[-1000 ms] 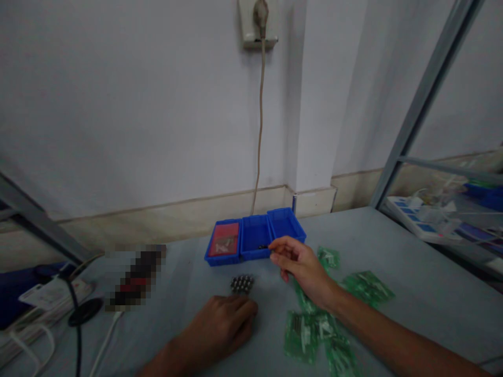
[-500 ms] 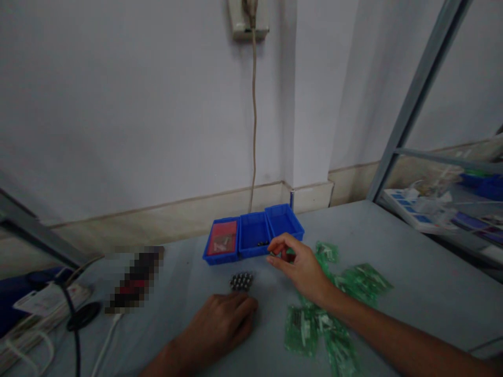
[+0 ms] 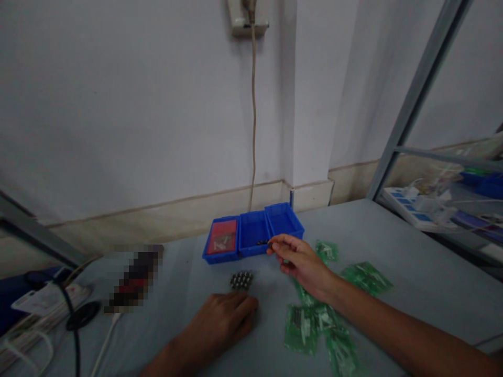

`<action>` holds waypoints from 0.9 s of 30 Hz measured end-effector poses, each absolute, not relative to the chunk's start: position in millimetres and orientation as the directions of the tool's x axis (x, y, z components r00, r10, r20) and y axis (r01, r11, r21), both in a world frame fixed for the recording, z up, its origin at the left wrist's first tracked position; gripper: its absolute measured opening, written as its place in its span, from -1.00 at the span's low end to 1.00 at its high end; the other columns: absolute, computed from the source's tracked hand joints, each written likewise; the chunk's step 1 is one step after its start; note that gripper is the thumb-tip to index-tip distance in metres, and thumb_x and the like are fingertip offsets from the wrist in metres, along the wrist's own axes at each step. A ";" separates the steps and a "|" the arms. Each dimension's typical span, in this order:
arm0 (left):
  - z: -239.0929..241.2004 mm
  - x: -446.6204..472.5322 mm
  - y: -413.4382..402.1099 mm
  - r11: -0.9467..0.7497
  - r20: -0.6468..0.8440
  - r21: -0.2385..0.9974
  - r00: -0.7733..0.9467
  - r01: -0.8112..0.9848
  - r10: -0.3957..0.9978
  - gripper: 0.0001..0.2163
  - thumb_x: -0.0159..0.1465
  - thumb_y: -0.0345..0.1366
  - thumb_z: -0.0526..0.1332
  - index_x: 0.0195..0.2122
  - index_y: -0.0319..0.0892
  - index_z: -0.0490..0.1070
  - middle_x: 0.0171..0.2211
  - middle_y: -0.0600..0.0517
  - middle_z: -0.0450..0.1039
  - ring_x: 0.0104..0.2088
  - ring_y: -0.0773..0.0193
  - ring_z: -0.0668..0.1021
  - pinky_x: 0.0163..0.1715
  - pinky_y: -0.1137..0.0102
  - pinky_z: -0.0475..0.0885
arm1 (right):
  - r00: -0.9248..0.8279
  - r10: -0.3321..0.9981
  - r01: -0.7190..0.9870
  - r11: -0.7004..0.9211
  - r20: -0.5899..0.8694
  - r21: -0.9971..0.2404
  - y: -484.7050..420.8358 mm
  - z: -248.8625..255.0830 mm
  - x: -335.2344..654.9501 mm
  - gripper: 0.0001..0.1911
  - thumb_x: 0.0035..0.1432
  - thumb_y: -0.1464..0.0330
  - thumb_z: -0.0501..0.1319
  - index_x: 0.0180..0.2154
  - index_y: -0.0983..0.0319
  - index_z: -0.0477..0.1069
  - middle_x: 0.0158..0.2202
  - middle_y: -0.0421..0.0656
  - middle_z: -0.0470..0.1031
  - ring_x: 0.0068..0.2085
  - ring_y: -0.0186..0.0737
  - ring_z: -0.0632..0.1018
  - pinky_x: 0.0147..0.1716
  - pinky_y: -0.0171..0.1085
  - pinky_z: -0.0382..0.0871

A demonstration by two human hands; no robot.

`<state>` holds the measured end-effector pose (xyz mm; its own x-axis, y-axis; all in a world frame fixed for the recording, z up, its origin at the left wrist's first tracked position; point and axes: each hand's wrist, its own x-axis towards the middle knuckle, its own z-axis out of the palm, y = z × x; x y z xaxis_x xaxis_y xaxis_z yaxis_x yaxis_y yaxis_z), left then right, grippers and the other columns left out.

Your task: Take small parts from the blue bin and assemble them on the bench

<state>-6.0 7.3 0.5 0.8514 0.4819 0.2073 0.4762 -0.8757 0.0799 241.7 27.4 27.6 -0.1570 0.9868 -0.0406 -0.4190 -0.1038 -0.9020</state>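
At the centre of the frame, the right hand [image 3: 302, 262] was extended over the grey table [image 3: 412, 303] to the front rim of the middle blue bin [image 3: 251, 233]. Its thumb and forefinger were pressed together on what appeared to be a small dark part [image 3: 269, 244], too small to identify; the other fingers were curled loosely beneath. Lower centre, the left hand [image 3: 226, 320] lay palm down on the table with fingers loosely together and nothing visible in it, just below a cluster of small metal pieces [image 3: 241, 280] and apparently not touching it. A bin with red contents [image 3: 222, 238] adjoined the middle bin on the left and a third bin [image 3: 283, 220] on the right. Green packets [image 3: 365, 277] lay scattered at lower right, some beneath the right forearm. The part was judged light, hard and smooth, so liable to slip or roll away. A fingertip pinch across its width, kept low over the bin, seemed the surest hold.
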 end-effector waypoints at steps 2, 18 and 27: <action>0.0 -6.5 7.4 -0.877 0.210 0.086 0.852 0.472 0.479 -0.87 0.47 -0.42 0.04 -0.16 -0.14 0.36 -0.36 0.05 0.49 -0.41 0.24 0.58 -0.41 0.41 0.42 | -0.175 0.981 -0.457 -0.152 -0.079 -0.877 28.3 25.2 241.9 -0.63 0.09 0.11 0.49 -0.23 0.23 0.55 -0.31 -0.17 0.55 -0.45 -0.40 0.34 -0.55 -0.43 0.14; 0.7 -6.9 7.9 -0.871 0.195 0.089 0.849 0.483 0.490 -0.87 0.47 -0.42 0.04 -0.19 -0.13 0.34 -0.37 0.07 0.47 -0.44 0.26 0.56 -0.42 0.42 0.39 | 0.049 0.966 -0.014 0.253 0.252 -0.967 28.0 20.7 240.5 -0.76 0.28 0.13 0.30 -0.16 0.15 0.46 -0.30 -0.20 0.42 -0.36 -0.24 0.45 -0.59 -0.36 0.27; 4.2 -5.7 5.1 -0.866 0.179 0.093 0.847 0.491 0.500 -0.88 0.47 -0.42 0.06 -0.20 -0.13 0.34 -0.37 0.07 0.47 -0.42 0.27 0.57 -0.42 0.44 0.39 | 0.011 0.873 0.330 0.456 0.487 -0.826 18.6 22.9 238.0 -0.89 0.29 0.44 0.28 -0.16 0.14 0.49 -0.22 -0.19 0.49 -0.19 -0.20 0.51 -0.28 -0.27 0.34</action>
<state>-5.7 5.1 4.2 0.8474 0.4998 0.1793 0.4910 -0.8661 0.0934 238.0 18.6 22.9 0.0109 0.8734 0.4868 0.3297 0.4565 -0.8264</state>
